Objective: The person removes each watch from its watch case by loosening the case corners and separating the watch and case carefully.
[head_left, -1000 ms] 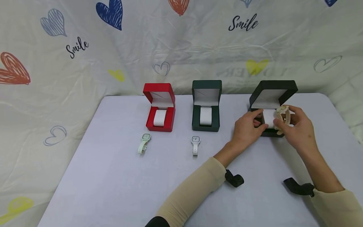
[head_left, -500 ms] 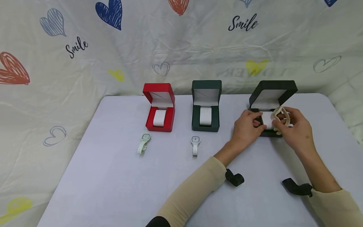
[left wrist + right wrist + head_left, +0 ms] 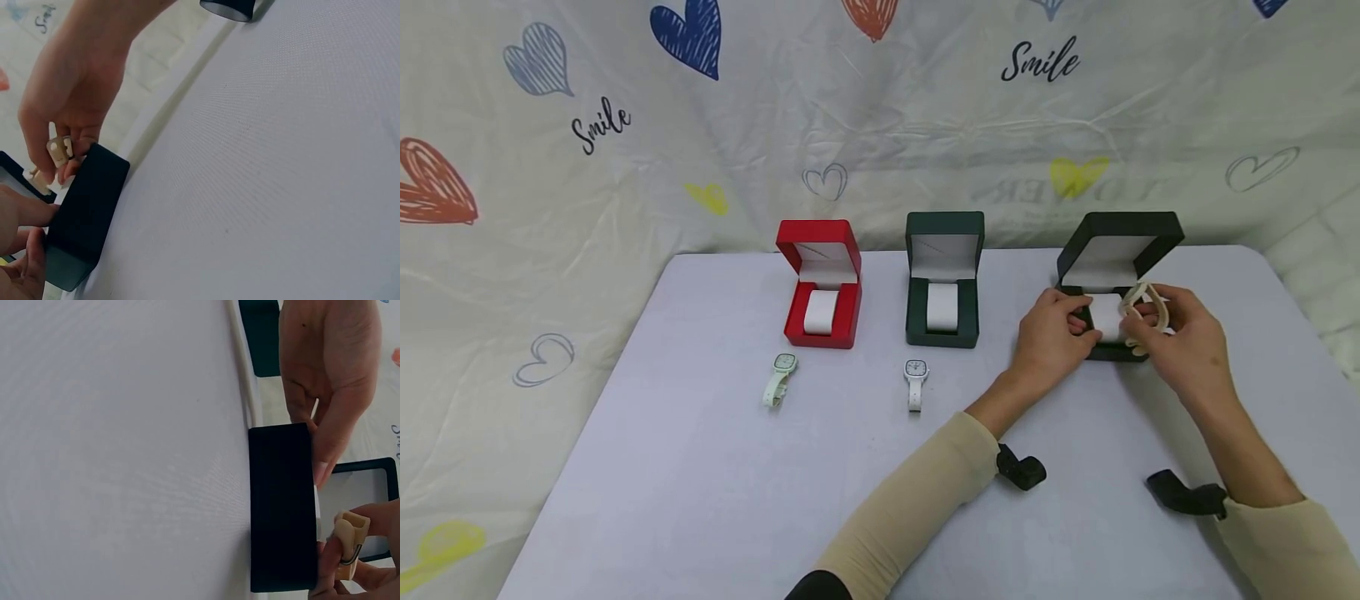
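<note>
At the table's right, a black watch box (image 3: pixel 1108 354) stands with its lid up and a white cushion (image 3: pixel 1107 317) inside. My left hand (image 3: pixel 1048 337) grips the box's left side, its thumb over the front rim beside the cushion. A cream wristwatch (image 3: pixel 1161 315) is pinched between the thumb and fingers of my right hand (image 3: pixel 1191 342), just over the box's right side. In the right wrist view, the cream strap with a metal buckle (image 3: pixel 351 556) shows between the right fingers. The watch's face is turned out of sight in the head view.
To the left stand an open green watch box (image 3: pixel 942 329) and an open red watch box (image 3: pixel 820 333), each with a white cushion. A white watch (image 3: pixel 915 383) and a pale green watch (image 3: pixel 778 382) lie before them. A heart-printed cloth (image 3: pixel 880 125) hangs behind the table.
The right hand has tilted the cream watch, so its face, seen a second ago, is hidden and the strap shows edge-on. The left hand stays on the box.
</note>
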`<action>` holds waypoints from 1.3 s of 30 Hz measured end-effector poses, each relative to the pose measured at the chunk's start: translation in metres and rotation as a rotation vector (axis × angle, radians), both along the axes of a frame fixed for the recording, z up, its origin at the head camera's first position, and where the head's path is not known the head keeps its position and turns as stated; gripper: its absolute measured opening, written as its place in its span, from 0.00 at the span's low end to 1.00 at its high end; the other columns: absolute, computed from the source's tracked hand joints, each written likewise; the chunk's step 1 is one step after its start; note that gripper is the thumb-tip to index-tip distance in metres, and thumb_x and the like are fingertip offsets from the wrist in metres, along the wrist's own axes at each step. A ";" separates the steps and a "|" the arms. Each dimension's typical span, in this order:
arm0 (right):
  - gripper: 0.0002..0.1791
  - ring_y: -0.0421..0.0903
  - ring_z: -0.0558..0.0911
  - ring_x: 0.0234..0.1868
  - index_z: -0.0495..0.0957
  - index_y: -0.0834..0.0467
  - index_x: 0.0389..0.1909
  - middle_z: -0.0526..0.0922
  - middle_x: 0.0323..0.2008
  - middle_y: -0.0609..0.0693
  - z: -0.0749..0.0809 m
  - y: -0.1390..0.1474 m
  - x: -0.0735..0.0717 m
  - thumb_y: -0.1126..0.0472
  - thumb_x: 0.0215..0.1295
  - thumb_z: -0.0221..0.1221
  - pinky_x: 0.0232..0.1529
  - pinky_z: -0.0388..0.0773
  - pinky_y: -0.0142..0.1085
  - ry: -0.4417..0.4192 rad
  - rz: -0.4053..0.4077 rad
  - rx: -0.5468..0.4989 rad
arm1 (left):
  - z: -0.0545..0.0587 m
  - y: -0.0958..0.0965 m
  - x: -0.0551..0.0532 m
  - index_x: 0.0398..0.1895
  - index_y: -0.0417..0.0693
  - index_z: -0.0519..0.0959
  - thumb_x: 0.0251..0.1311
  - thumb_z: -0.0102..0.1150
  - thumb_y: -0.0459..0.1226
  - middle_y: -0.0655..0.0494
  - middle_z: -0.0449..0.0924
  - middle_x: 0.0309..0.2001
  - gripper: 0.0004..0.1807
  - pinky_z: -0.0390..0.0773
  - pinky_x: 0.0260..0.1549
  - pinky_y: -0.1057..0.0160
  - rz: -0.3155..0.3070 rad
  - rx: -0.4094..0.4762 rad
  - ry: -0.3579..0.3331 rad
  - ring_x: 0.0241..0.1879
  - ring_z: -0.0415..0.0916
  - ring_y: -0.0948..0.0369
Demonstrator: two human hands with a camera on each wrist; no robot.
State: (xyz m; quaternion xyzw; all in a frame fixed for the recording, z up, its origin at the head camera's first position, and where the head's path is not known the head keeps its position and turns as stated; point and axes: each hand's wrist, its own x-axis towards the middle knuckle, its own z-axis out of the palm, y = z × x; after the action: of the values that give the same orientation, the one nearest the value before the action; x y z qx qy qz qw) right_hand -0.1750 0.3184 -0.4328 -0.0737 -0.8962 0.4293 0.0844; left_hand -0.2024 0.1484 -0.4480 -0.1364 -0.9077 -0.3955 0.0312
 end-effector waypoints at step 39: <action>0.26 0.26 0.87 0.41 0.71 0.56 0.71 0.86 0.44 0.35 0.012 -0.009 0.037 0.73 0.75 0.54 0.40 0.82 0.17 0.248 0.256 -0.472 | 0.026 -0.012 0.037 0.62 0.52 0.82 0.76 0.57 0.45 0.60 0.81 0.55 0.17 0.77 0.39 0.84 -0.178 0.417 -0.110 0.44 0.78 0.83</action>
State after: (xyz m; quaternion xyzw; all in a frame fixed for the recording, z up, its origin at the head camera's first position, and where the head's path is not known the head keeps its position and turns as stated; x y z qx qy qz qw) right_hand -0.1380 0.3095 -0.4206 0.0755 -0.7565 0.6386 0.1189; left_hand -0.1653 0.1360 -0.4223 -0.1847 -0.7911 -0.5825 -0.0255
